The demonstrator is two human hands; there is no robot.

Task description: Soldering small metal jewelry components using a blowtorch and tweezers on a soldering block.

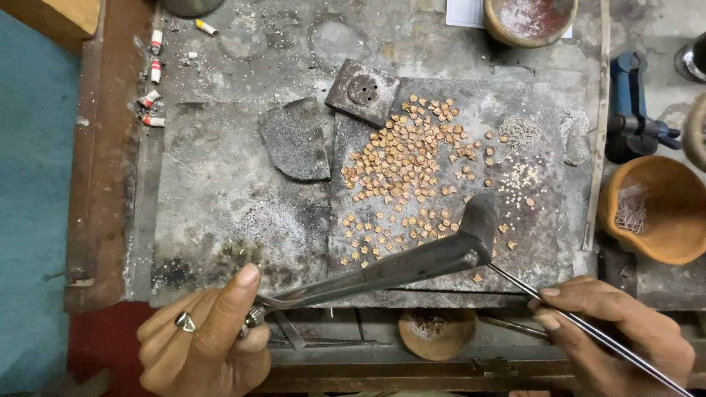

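At six o'clock our left hand point(209, 338) grips a grey metal torch point(397, 265), right hand point(618, 331) pinches thin steel tweezers point(588, 331); nozzle over small copper pieces point(412, 169) could scatter them.

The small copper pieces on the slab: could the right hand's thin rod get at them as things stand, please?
Probably yes: the right hand holds the thin rod angled toward the copper pieces, though the torch nozzle hangs partly across its tip.
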